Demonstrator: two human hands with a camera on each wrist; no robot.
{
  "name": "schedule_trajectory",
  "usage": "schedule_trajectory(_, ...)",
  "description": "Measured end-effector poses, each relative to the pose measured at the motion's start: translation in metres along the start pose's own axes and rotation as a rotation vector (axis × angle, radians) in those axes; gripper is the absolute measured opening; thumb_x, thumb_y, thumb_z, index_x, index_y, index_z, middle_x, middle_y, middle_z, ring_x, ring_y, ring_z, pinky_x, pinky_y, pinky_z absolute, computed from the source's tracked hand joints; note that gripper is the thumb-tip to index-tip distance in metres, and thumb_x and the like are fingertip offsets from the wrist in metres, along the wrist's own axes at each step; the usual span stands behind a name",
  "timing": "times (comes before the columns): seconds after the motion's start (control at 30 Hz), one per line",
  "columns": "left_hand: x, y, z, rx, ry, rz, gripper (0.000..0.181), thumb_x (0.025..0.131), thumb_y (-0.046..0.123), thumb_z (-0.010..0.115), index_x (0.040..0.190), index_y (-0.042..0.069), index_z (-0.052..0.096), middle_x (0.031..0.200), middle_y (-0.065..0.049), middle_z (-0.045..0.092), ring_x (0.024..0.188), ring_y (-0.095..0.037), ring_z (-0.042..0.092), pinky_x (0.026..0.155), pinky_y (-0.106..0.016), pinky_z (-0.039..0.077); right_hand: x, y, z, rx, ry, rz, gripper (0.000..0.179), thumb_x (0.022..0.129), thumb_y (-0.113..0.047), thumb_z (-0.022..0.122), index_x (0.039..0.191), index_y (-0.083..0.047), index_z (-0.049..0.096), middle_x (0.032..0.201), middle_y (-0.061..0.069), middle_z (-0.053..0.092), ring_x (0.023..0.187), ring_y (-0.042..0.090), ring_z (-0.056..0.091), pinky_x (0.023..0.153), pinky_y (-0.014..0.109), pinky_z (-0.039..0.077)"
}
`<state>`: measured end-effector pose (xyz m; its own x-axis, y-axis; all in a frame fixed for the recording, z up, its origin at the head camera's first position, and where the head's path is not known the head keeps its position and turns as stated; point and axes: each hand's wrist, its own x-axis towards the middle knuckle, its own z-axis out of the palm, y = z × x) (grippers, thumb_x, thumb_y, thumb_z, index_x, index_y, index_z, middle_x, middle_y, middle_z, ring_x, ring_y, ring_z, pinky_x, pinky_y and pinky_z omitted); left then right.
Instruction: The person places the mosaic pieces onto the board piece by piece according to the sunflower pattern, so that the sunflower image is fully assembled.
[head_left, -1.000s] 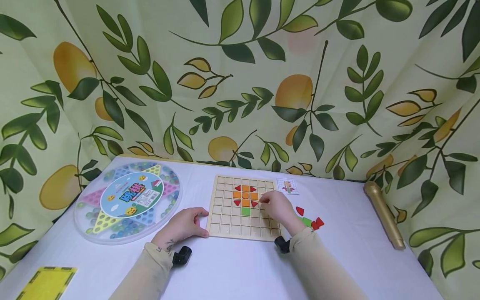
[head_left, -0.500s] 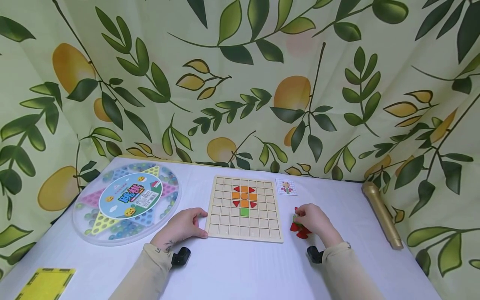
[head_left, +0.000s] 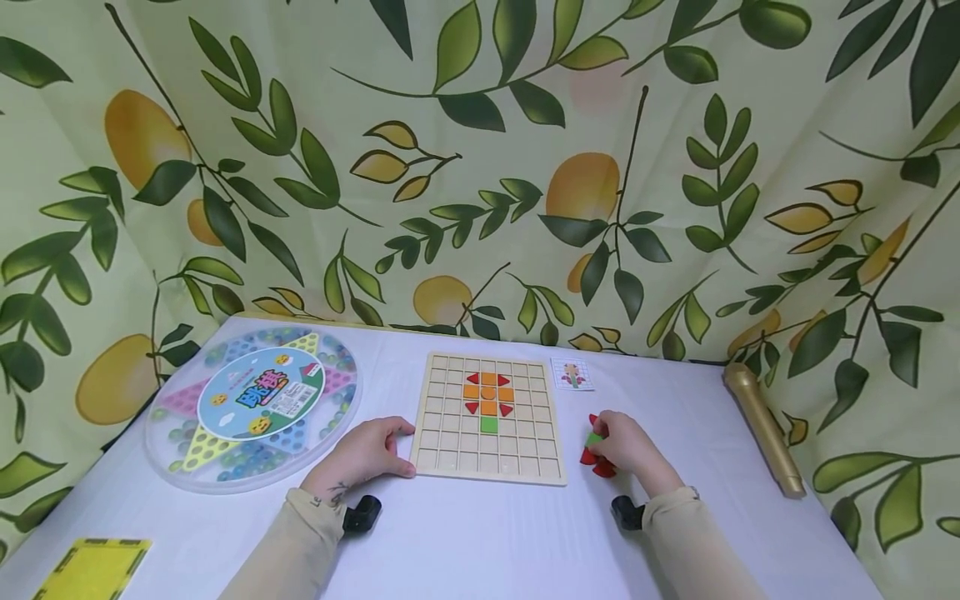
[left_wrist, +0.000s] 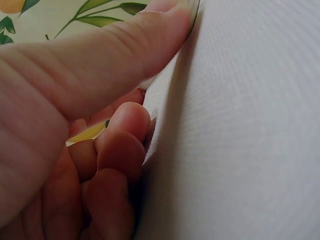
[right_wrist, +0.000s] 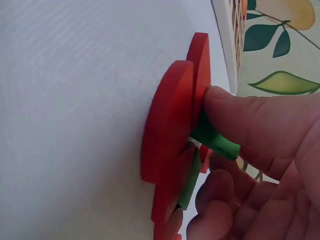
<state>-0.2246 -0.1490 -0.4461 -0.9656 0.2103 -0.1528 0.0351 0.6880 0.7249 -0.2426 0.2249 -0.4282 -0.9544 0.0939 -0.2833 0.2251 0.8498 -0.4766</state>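
My left hand (head_left: 362,454) holds the near left corner of a wooden grid board (head_left: 457,458), thumb at the near edge and index finger at the left side. On the board sit orange squares (head_left: 489,408), an orange round piece (head_left: 489,392), red corner pieces (head_left: 506,410) and one green square (head_left: 489,425). Right of the board, my right hand (head_left: 633,450) is over a small pile of pieces. Its thumb and fingers pinch a tilted green block (right_wrist: 220,142) among red curved pieces (right_wrist: 167,115). Another green piece (right_wrist: 190,182) lies lower, partly hidden by the red ones.
A small printed pattern card (head_left: 572,375) lies behind the pile. At left is a round clear box of marbles (head_left: 341,433) with a star board. A gold stick (head_left: 763,433) lies at right, and a yellow panel (head_left: 93,568) at the near left. A leaf-print curtain (head_left: 480,167) stands behind.
My right hand has moved from the board's right side to the pile of pieces and stayed there, fingers among them. My left hand keeps its place at the board's corner.
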Motion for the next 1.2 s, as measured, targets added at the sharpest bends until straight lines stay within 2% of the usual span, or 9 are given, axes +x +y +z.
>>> schedule_trajectory(0.17,0.001,0.0,0.0,0.0,0.0,0.003,0.056,0.059,0.019,0.086,0.11,0.015,0.063,0.063,-0.002,0.047,0.055,-0.016,0.042,0.053,-0.027,0.031,-0.002,-0.008,-0.003,0.03,0.03,-0.051,0.016,0.077,-0.005,0.069,0.083,-0.005,0.054,0.078,0.008,0.053,0.069,0.02,0.05,0.054,0.027,0.043)
schedule_trajectory(0.3,0.001,-0.001,-0.001,-0.007,0.004,-0.004,0.057,0.059,0.018,0.086,0.11,0.015,0.063,0.063,-0.003,0.048,0.056,-0.016,0.043,0.054,-0.027,0.032,-0.004,-0.034,-0.001,0.088,0.062,-0.168,0.009,0.078,-0.003,0.066,0.083,-0.004,0.058,0.076,0.007,0.055,0.069,0.019,0.05,0.057,0.028,0.042)
schedule_trajectory(0.4,0.001,-0.001,-0.001,-0.017,0.007,-0.009,0.057,0.058,0.017,0.086,0.11,0.015,0.063,0.064,-0.003,0.049,0.056,-0.017,0.043,0.054,-0.027,0.033,-0.006,-0.059,0.009,0.125,0.053,-0.262,0.007,0.079,0.0,0.065,0.084,-0.005,0.063,0.077,0.005,0.058,0.072,0.017,0.05,0.062,0.028,0.044)
schedule_trajectory(0.53,0.001,-0.002,0.0,-0.019,0.006,-0.005,0.057,0.058,0.018,0.086,0.11,0.015,0.063,0.063,-0.003,0.048,0.055,-0.016,0.043,0.054,-0.027,0.033,-0.01,-0.089,0.029,0.146,0.002,-0.334,0.007,0.081,0.0,0.065,0.083,-0.008,0.066,0.079,0.002,0.06,0.074,0.016,0.051,0.069,0.029,0.046)
schedule_trajectory(0.73,-0.001,-0.002,0.001,-0.017,0.003,0.008,0.056,0.058,0.018,0.086,0.11,0.014,0.063,0.062,-0.002,0.047,0.055,-0.015,0.042,0.052,-0.026,0.032,-0.009,-0.108,0.052,0.09,-0.055,-0.448,0.007,0.081,-0.001,0.065,0.079,-0.007,0.068,0.076,0.0,0.06,0.071,0.016,0.05,0.067,0.028,0.044)
schedule_trajectory(0.97,0.0,0.0,0.001,-0.003,0.004,0.012,0.056,0.059,0.018,0.086,0.11,0.014,0.063,0.062,-0.002,0.047,0.055,-0.015,0.042,0.053,-0.026,0.032,-0.007,-0.112,0.06,0.058,-0.062,-0.448,0.007,0.081,-0.001,0.066,0.077,-0.007,0.068,0.074,0.0,0.06,0.07,0.015,0.049,0.066,0.028,0.043)
schedule_trajectory(1.2,0.0,0.0,0.001,-0.01,0.005,0.004,0.056,0.059,0.017,0.086,0.11,0.014,0.063,0.062,-0.002,0.047,0.055,-0.015,0.041,0.053,-0.026,0.032,-0.009,-0.112,0.065,0.059,-0.034,-0.373,0.007,0.081,-0.004,0.068,0.08,-0.009,0.072,0.08,-0.001,0.061,0.077,0.016,0.051,0.073,0.031,0.047)
